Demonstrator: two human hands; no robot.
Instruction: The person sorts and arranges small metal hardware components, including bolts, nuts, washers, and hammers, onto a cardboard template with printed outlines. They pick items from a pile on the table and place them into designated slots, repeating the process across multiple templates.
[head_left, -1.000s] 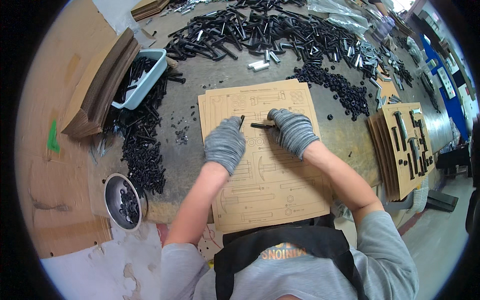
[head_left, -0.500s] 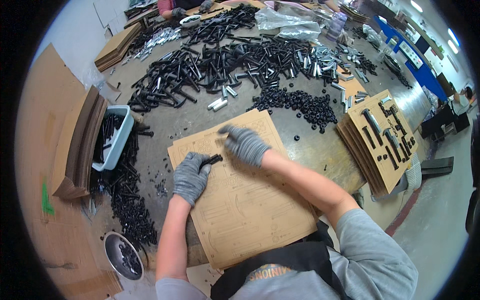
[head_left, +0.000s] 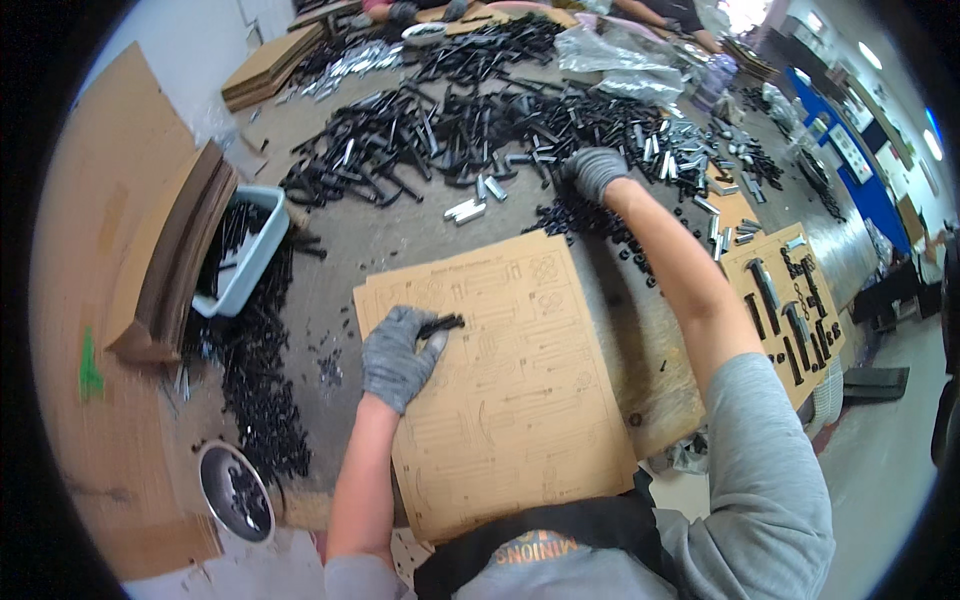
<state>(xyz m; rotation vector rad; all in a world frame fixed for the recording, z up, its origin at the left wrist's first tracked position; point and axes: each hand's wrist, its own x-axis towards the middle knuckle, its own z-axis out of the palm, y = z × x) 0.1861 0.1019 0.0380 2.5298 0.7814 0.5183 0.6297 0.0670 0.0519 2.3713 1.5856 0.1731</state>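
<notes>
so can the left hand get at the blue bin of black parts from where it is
Probably yes: the left hand rests on the cardboard sheet, pinching a small black part, and only loose parts lie between it and the blue bin.

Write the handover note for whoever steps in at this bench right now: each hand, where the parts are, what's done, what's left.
Left hand: gloved, pressing a small black part onto the die-cut cardboard sheet.
Right hand: gloved, stretched out into the pile of black metal parts; whether it grips anything cannot be told.
Done: only that one part sits on the sheet.
Left: the sheet's other cut-outs look unfilled. A filled sheet lies on the right.
</notes>
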